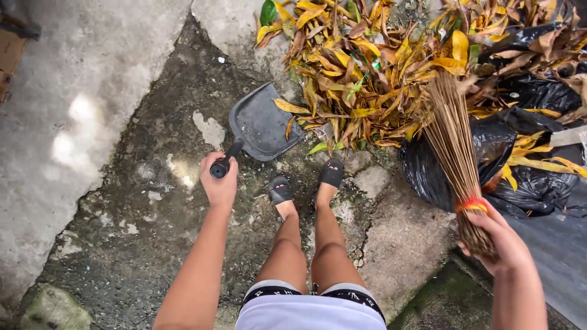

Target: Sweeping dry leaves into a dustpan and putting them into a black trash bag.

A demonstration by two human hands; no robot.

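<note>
Black plastic dustpan (262, 124) is resting on cracked concrete ground (153, 244), its handle clenched in the left hand (219, 180); the right hand (498, 244) is gripping a twig broom (454, 146) against yellow leaves (367, 67), beside a black bag (526, 159).

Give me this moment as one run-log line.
left hand: grips dustpan handle | right hand: grips stick broom | broom tips in leaf pile | black bag beside pile

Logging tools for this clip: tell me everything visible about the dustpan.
The dustpan is dark grey, plastic by its look, with a flat scoop and a short round handle. The left hand grips the handle. It rests tilted on cracked concrete, its mouth against the leaf pile, with a couple of yellow leaves inside.
</note>
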